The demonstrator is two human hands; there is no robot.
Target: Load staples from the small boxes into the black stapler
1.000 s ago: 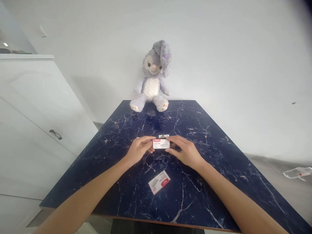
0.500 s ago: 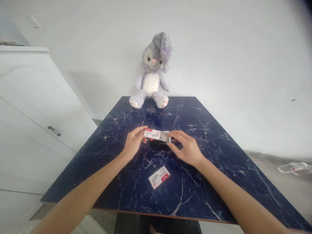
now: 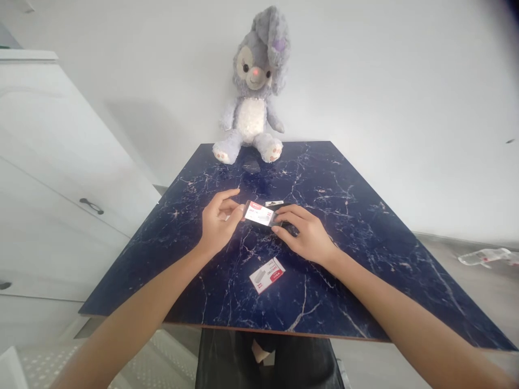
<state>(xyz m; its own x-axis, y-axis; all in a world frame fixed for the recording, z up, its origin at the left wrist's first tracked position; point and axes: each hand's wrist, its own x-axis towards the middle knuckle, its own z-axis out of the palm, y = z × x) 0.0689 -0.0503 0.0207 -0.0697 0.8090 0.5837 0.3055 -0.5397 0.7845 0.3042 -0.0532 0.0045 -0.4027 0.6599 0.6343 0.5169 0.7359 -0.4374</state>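
Note:
Over the middle of the table I hold a small white and red staple box (image 3: 258,214), printed with a picture of staples. My left hand (image 3: 221,220) pinches its left end with the thumb, the index finger stretched out above. At the right end, the fingers and thumb of my right hand (image 3: 302,229) grip a greyish part that sticks out from the printed sleeve. Behind and under the box lies a dark object (image 3: 279,206), mostly hidden, with a whitish label on its back edge. Nearer to me a second white and red box (image 3: 267,274) lies flat and askew.
A grey plush rabbit (image 3: 250,116) sits at the back of the dark blue marbled table (image 3: 324,302), against the wall. A white cabinet (image 3: 52,178) stands on the left. Clear plastic packaging (image 3: 484,256) lies on the floor at right.
The held box has tilted, its right end now lower, and its grey part shows less. My left index finger has lifted off it. The camera view has tipped downward or shifted slightly.

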